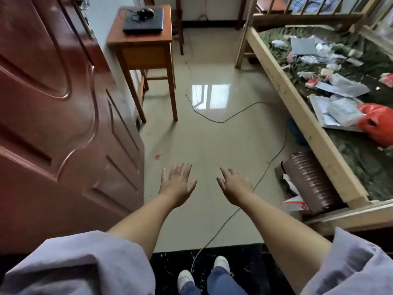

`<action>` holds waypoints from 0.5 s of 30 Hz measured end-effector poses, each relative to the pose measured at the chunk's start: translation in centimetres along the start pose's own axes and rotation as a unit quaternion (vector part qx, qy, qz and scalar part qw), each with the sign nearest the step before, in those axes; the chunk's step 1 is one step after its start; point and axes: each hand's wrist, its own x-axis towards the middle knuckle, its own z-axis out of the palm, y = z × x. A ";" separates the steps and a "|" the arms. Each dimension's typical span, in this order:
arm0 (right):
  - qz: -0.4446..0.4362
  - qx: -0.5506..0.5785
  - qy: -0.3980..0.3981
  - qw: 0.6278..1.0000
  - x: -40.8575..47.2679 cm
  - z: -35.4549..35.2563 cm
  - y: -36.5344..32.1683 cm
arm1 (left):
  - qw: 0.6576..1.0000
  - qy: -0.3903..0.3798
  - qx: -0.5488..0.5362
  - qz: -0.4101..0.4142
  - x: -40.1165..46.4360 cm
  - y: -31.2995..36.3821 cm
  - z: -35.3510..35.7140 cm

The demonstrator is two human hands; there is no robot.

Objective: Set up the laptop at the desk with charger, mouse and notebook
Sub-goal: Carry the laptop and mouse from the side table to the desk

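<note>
A small wooden desk (139, 42) stands at the far left against the wall. On it lies a closed black laptop (146, 23), with a black mouse (145, 12) and a tangle of thin black cable (130, 14) on its lid. A grey notebook-like flat thing (303, 46) lies on the bed at the right. My left hand (176, 185) and my right hand (235, 186) are stretched out over the floor, fingers spread, holding nothing, far from the desk.
A dark red door (53, 107) stands open on the left. A wooden bed frame (297, 103) with scattered papers and a red bag (375, 122) fills the right. A cable (212, 116) snakes over the tiled floor. A brown suitcase (308, 179) lies under the bed.
</note>
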 end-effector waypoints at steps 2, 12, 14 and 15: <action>0.011 0.004 -0.016 1.000 0.7 -0.1 0.1 | 0.999 -0.045 -0.017 0.005 1.0 0.2 -0.3; 0.014 0.002 -0.028 1.000 10.3 -3.7 4.4 | 0.996 -0.081 -0.030 0.008 11.5 2.6 -3.1; 0.015 0.007 -0.027 0.999 13.8 -5.1 6.2 | 0.997 -0.076 -0.016 0.004 15.3 3.5 -4.2; 0.015 0.009 -0.026 1.000 15.6 -6.0 7.1 | 0.997 -0.073 -0.013 0.000 17.4 4.1 -4.8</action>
